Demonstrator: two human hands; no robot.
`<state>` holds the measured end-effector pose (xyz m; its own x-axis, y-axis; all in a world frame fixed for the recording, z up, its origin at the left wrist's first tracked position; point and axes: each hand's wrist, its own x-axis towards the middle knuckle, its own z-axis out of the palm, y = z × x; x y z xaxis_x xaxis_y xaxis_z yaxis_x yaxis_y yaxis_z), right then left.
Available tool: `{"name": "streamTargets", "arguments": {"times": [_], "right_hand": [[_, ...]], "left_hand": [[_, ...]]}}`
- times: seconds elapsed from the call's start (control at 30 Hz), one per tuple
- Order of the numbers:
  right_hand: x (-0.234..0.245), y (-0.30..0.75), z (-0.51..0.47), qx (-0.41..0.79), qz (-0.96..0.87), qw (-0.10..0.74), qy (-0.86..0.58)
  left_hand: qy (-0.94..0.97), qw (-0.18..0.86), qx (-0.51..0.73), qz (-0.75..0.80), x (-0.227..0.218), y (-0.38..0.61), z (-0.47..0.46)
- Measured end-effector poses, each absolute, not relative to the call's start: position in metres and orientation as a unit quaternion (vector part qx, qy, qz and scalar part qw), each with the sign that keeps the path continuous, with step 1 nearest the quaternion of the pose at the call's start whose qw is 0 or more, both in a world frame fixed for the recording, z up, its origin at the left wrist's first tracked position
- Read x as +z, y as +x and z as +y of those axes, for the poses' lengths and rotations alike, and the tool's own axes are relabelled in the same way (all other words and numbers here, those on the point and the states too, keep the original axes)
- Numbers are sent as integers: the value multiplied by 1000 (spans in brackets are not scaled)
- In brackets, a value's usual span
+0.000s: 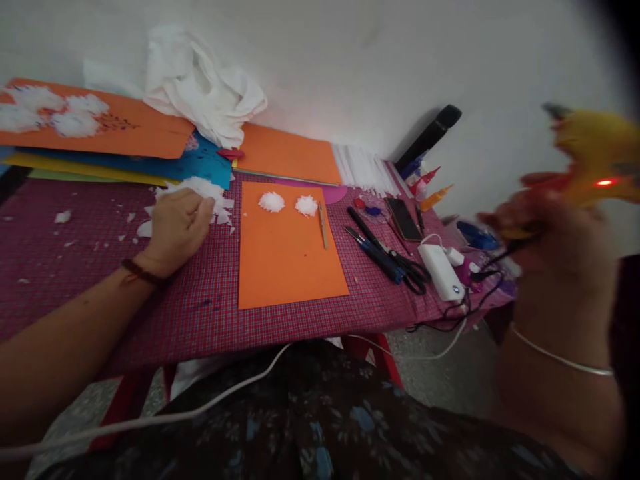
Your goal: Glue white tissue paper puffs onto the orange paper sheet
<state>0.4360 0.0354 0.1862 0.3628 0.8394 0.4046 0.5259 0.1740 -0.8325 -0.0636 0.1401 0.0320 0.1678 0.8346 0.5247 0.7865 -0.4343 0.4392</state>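
My left hand (176, 228) rests on the checked tablecloth (210, 313), fingers curled over a pile of shredded white paper (206, 193). My right hand (555, 240), raised at the right and blurred by motion, grips a yellow glue gun (595, 167) with a lit red lamp; its black cord runs down to the table. An orange paper sheet (287, 247) lies in the middle of the table. Two white paper pom-poms (271, 201) sit at its top edge, and a thin stick (323, 225) lies along its right side.
Scissors (400, 267), a pen, a white power bank (440, 270), a phone (404, 219) and glue bottles lie at the right. Stacked coloured sheets (100, 133), one with white pom-poms, and a white cloth (200, 87) lie along the wall. A white cable (200, 407) crosses my lap.
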Motion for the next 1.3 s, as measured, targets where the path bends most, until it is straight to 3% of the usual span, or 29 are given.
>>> {"name": "streamTargets", "arguments": {"times": [0.07, 0.1, 0.27, 0.5, 0.87, 1.0, 1.2, 1.3], "right_hand": [[163, 380, 36, 314, -566, 541, -537], [150, 355, 38, 388, -560, 504, -530], [91, 278, 65, 584, -522, 382, -491], [36, 246, 105, 718, -472, 317, -402], [0, 273, 118, 802, -375, 304, -352], [-4, 275, 115, 816, -379, 271, -343], [1, 254, 113, 744, -457, 312, -374], [23, 238, 109, 683, -496, 321, -428]], "left_hand": [[826, -58, 346, 441, 38, -53, 127], [860, -69, 328, 385, 39, -45, 118], [978, -21, 190, 85, 26, -1, 75], [988, 88, 97, 77, 18, 10, 70], [956, 179, 209, 102, 10, 13, 82], [954, 205, 195, 95, 7, 9, 90], [954, 204, 196, 102, 9, 4, 93], [926, 209, 251, 188, 9, 11, 82]]}}
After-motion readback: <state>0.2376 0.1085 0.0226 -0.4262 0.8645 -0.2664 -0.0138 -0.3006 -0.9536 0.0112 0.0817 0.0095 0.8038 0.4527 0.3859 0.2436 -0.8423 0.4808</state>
